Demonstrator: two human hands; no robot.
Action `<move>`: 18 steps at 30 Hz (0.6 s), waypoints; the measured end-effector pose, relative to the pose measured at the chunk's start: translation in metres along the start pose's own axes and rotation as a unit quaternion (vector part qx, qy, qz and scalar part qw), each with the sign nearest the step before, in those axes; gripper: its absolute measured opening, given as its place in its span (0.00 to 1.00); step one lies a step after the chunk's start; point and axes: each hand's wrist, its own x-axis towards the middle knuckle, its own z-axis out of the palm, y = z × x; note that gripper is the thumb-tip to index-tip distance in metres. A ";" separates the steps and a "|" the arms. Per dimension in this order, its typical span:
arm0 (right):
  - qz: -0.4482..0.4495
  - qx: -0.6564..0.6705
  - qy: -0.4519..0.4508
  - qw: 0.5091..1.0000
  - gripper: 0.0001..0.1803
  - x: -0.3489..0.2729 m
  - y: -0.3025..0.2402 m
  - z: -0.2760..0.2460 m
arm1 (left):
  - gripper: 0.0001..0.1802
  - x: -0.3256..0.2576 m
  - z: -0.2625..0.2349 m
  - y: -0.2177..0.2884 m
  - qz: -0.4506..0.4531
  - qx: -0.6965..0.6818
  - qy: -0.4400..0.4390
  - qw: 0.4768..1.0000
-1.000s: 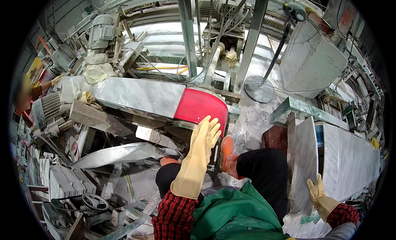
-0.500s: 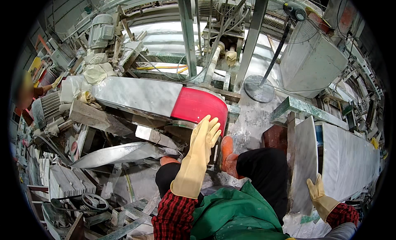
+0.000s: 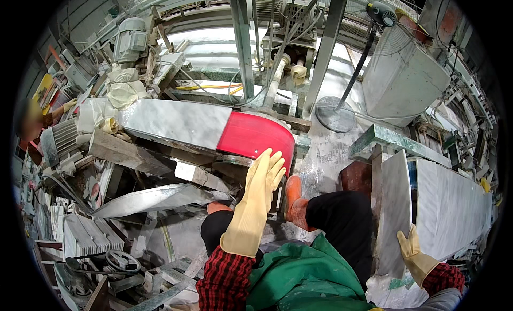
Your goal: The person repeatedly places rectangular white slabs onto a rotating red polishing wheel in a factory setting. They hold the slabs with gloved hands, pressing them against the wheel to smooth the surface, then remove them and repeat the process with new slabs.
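Observation:
My left hand (image 3: 264, 175), in a long cream rubber glove, is held out with its fingers straight, at the near rounded end of a red belt (image 3: 255, 137). Whether the fingertips touch the belt I cannot tell. On that belt lies a grey-white marble slab (image 3: 173, 121), reaching off to the left. Over at the right, my gloved right hand (image 3: 416, 256) is on the edge of a leaning marble slab (image 3: 394, 215), its thumb against the face and the other fingers partly hidden.
More pale slabs (image 3: 451, 209) stand at the far right. Beyond the belt are a pedestal fan (image 3: 342, 105) and steel posts (image 3: 326, 54). Stone offcuts (image 3: 131, 156) and a handwheel (image 3: 123, 261) crowd the left. A co-worker's arm (image 3: 61, 112) shows at the far left edge.
The slab on the red belt has slid slightly left, baring more of the belt. Both my hands stay almost where they were. The co-worker at far left has shifted a little.

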 end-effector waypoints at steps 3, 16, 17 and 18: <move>0.002 0.017 0.009 1.000 0.21 0.001 0.010 0.001 | 0.27 0.001 0.000 -0.001 -0.001 -0.003 -0.003 1.000; -0.007 0.022 0.017 1.000 0.22 0.006 0.024 0.002 | 0.27 -0.001 0.003 0.000 0.004 -0.005 0.000 1.000; -0.002 0.015 0.015 1.000 0.22 0.005 0.021 0.001 | 0.27 -0.002 0.003 0.000 0.005 -0.005 0.001 1.000; 0.004 0.007 0.013 1.000 0.22 0.004 0.018 0.000 | 0.26 -0.002 0.002 0.000 0.005 -0.006 0.002 1.000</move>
